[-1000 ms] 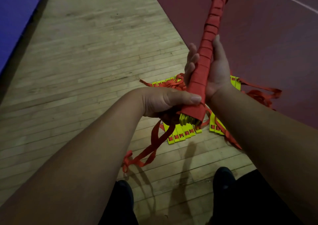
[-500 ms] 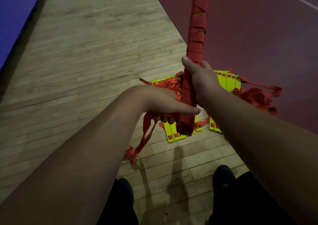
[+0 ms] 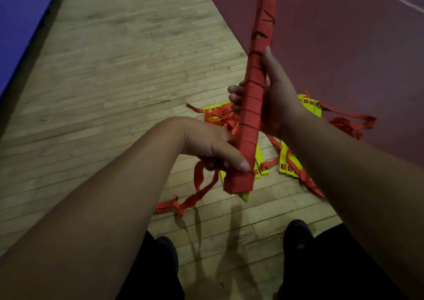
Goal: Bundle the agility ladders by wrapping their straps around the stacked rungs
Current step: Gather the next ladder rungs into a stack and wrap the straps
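A long bundle of stacked rungs (image 3: 254, 93), wound in red strap, stands nearly upright in front of me, a yellow rung tip poking out at its lower end. My left hand (image 3: 211, 146) grips the bundle's lower end with the thumb pressed across it, and a loose red strap tail (image 3: 197, 191) hangs down from this hand to the floor. My right hand (image 3: 273, 97) grips the bundle higher up, fingers curled round the far side. On the floor behind lie more yellow rungs (image 3: 291, 162) tangled in red straps (image 3: 348, 125).
I stand on a wooden floor (image 3: 114, 81); my two dark shoes (image 3: 296, 233) show at the bottom. A dark red court surface (image 3: 344, 47) with a white line fills the right, and a blue area (image 3: 18, 24) edges the far left.
The bundle has turned in my hands and tilted a little right at the top. My right hand has shifted its hold, the fingers now showing on the left of the bundle.
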The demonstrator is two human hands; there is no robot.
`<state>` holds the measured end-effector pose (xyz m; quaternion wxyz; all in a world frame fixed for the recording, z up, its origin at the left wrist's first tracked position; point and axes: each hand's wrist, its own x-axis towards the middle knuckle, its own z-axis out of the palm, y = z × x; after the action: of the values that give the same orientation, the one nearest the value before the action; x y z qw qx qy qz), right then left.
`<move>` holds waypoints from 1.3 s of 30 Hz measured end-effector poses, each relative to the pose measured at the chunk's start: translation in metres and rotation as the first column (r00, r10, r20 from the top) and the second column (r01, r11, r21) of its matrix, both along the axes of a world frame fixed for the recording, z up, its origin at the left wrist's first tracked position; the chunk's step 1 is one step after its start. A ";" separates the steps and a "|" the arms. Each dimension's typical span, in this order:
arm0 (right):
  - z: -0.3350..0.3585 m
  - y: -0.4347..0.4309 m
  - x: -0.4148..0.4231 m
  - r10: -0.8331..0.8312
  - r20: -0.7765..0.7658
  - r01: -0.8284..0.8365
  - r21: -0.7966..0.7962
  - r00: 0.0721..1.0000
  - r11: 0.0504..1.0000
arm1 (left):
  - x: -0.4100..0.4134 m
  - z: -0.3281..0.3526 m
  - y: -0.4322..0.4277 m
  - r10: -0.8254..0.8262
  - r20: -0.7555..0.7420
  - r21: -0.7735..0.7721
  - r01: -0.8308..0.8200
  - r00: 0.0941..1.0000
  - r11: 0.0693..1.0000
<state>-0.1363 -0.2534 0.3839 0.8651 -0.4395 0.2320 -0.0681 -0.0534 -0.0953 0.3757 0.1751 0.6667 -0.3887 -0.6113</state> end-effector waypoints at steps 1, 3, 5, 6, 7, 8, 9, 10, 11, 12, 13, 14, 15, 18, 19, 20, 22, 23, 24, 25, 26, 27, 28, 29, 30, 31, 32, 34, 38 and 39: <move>0.002 0.000 -0.003 0.014 0.031 -0.016 0.049 0.999 0.999 | -0.005 0.001 -0.001 -0.032 -0.056 0.001 0.032 0.998 0.999; 0.004 -0.002 -0.006 0.038 0.102 -0.055 0.167 0.994 0.984 | -0.017 0.003 -0.006 -0.111 -0.142 -0.007 0.111 0.984 0.994; 0.004 -0.007 -0.004 0.092 0.171 -0.132 0.238 0.981 0.962 | -0.026 0.006 -0.011 -0.129 -0.186 -0.016 0.129 0.974 0.992; 0.003 -0.009 -0.003 0.115 0.188 -0.159 0.240 0.975 0.958 | -0.027 0.007 -0.013 -0.121 -0.197 -0.021 0.119 0.973 0.993; 0.002 -0.011 -0.002 0.125 0.186 -0.167 0.233 0.975 0.958 | -0.027 0.008 -0.014 -0.114 -0.193 -0.027 0.111 0.975 0.993; 0.000 -0.012 -0.001 0.128 0.176 -0.167 0.228 0.976 0.959 | -0.026 0.008 -0.015 -0.117 -0.170 -0.030 0.113 0.979 0.993; -0.002 -0.013 -0.001 0.121 0.161 -0.154 0.213 0.979 0.965 | -0.024 0.009 -0.015 -0.123 -0.136 -0.028 0.120 0.983 0.992; -0.003 -0.013 -0.001 0.105 0.147 -0.131 0.182 0.984 0.975 | -0.021 0.008 -0.016 -0.129 -0.100 -0.019 0.127 0.987 0.992; -0.005 -0.013 0.000 0.084 0.134 -0.102 0.135 0.987 0.986 | -0.018 0.008 -0.015 -0.126 -0.063 -0.006 0.126 0.990 0.992; -0.007 -0.012 0.000 0.066 0.119 -0.076 0.081 0.991 0.994 | -0.014 0.005 -0.015 -0.116 -0.019 0.010 0.116 0.993 0.993; -0.008 -0.011 0.001 0.052 0.098 -0.055 0.029 0.994 0.998 | -0.010 0.003 -0.015 -0.102 0.030 0.023 0.101 0.994 0.995; -0.010 -0.010 0.002 0.036 0.065 -0.035 -0.018 0.997 0.999 | -0.008 0.000 -0.015 -0.086 0.087 0.032 0.084 0.992 0.996; -0.011 -0.008 0.003 0.014 0.024 -0.012 -0.061 1.000 0.998 | -0.007 -0.002 -0.016 -0.070 0.142 0.040 0.065 0.987 0.997; -0.018 -0.005 0.007 -0.080 -0.052 0.070 -0.164 0.995 0.984 | -0.008 -0.009 -0.019 -0.042 0.233 0.082 0.024 0.972 0.996; -0.021 -0.003 0.008 -0.117 -0.056 0.105 -0.190 0.991 0.976 | -0.009 -0.010 -0.020 -0.038 0.242 0.100 0.014 0.970 0.995; -0.025 -0.002 0.010 -0.157 -0.058 0.141 -0.215 0.986 0.966 | -0.010 -0.011 -0.021 -0.032 0.251 0.116 0.003 0.967 0.993; -0.033 0.001 0.015 -0.236 -0.058 0.213 -0.264 0.970 0.941 | -0.011 -0.008 -0.022 -0.011 0.280 0.139 -0.030 0.960 0.990; -0.037 0.002 0.017 -0.276 -0.056 0.249 -0.289 0.959 0.924 | -0.012 -0.008 -0.023 0.007 0.310 0.141 -0.053 0.951 0.989; -0.041 0.002 0.019 -0.313 -0.053 0.281 -0.318 0.948 0.905 | -0.014 -0.008 -0.024 0.029 0.354 0.139 -0.083 0.935 0.987; -0.045 0.002 0.021 -0.344 -0.053 0.304 -0.356 0.937 0.884 | -0.017 -0.010 -0.026 0.050 0.406 0.135 -0.114 0.913 0.984; -0.047 0.002 0.022 -0.364 -0.056 0.315 -0.394 0.930 0.864 | -0.022 -0.013 -0.028 0.057 0.468 0.130 -0.133 0.882 0.983; -0.049 0.002 0.022 -0.373 -0.057 0.318 -0.417 0.926 0.851 | -0.027 -0.018 -0.030 0.045 0.535 0.123 -0.131 0.843 0.984; -0.051 0.001 0.022 -0.373 -0.056 0.316 -0.423 0.926 0.849 | -0.033 -0.022 -0.033 0.024 0.600 0.118 -0.118 0.799 0.986; -0.051 0.001 0.021 -0.366 -0.055 0.310 -0.421 0.929 0.852 | -0.038 -0.027 -0.036 0.012 0.657 0.110 -0.111 0.754 0.988; -0.051 0.001 0.021 -0.354 -0.058 0.299 -0.421 0.933 0.856 | -0.041 -0.030 -0.038 0.019 0.695 0.095 -0.118 0.719 0.988; -0.050 0.002 0.020 -0.341 -0.058 0.287 -0.420 0.938 0.861 | -0.042 -0.032 -0.039 0.041 0.707 0.073 -0.130 0.706 0.989; -0.048 0.002 0.020 -0.329 -0.054 0.278 -0.415 0.943 0.866 | -0.040 -0.031 -0.038 0.069 0.697 0.045 -0.139 0.713 0.989; -0.043 0.001 0.017 -0.301 -0.033 0.268 -0.372 0.953 0.889 | -0.032 -0.027 -0.033 0.104 0.635 -0.015 -0.123 0.766 0.992; -0.024 -0.003 0.007 -0.152 0.001 0.152 -0.113 0.988 0.982 | -0.010 -0.013 -0.015 0.047 0.340 -0.045 -0.033 0.939 0.998; -0.020 -0.005 0.005 -0.113 0.023 0.114 -0.041 0.993 0.993 | -0.007 -0.011 -0.012 0.040 0.228 -0.040 -0.032 0.973 0.999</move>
<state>-0.1316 -0.2584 0.3636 0.8526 -0.4430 0.2464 -0.1266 -0.0607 -0.1075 0.3648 0.1521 0.7364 -0.4050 -0.5201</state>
